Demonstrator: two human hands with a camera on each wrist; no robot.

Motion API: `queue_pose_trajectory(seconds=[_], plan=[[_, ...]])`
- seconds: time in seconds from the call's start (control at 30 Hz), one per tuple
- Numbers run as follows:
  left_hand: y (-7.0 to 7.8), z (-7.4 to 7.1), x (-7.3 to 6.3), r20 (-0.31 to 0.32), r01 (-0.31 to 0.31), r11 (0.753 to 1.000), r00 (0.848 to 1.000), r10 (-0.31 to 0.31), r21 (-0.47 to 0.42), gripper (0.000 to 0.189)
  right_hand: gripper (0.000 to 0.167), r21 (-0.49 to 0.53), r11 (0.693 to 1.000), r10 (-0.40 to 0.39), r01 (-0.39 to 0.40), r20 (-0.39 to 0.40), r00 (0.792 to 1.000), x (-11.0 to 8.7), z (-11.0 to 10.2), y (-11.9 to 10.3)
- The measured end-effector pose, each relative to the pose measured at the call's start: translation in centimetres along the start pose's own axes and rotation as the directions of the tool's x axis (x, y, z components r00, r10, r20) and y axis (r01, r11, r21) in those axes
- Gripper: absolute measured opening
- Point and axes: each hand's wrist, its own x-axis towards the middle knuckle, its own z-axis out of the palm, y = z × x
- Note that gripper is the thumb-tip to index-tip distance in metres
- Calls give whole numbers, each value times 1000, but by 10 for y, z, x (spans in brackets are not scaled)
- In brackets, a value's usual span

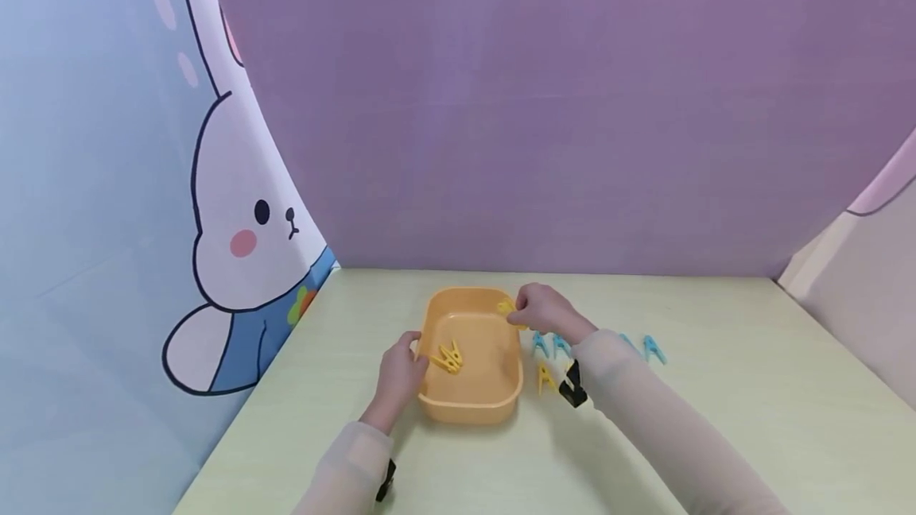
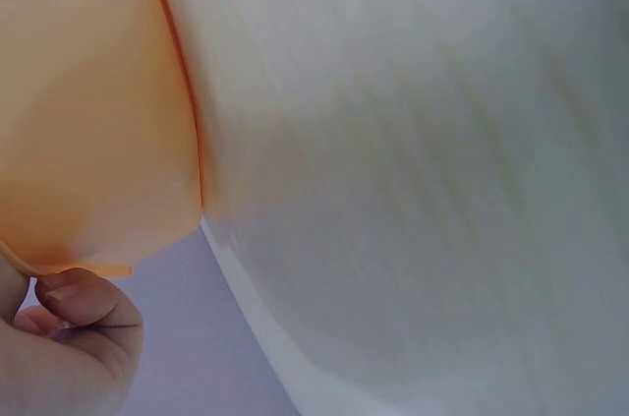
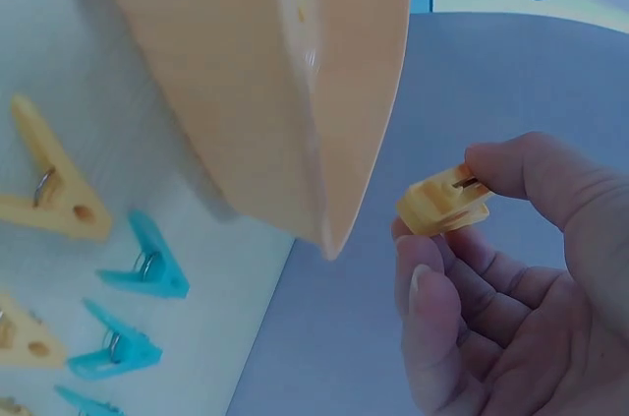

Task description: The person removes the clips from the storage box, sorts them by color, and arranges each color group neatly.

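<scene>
An orange plastic basin stands on the table with a few yellow clothespins lying inside, toward its left. My left hand holds the basin's left rim, thumb and finger pinching the edge in the left wrist view. Over the basin's right rim, my right hand pinches a yellow clothespin between thumb and fingers. In the right wrist view this clothespin is apart from the basin wall.
Right of the basin lie blue clothespins and yellow clothespins, some partly behind the right forearm. Another blue clothespin lies farther right. A purple backdrop rises behind the table, and a rabbit-printed sheet hangs at left.
</scene>
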Motion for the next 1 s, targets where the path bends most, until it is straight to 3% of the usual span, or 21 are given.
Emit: queue_pose_trajectory(seconds=[1.0], plan=[[-2,-3,-2,18,-3,1000,1000,3,-4,41,18,40,998,42,-41,-44,998,-27,-21,54]])
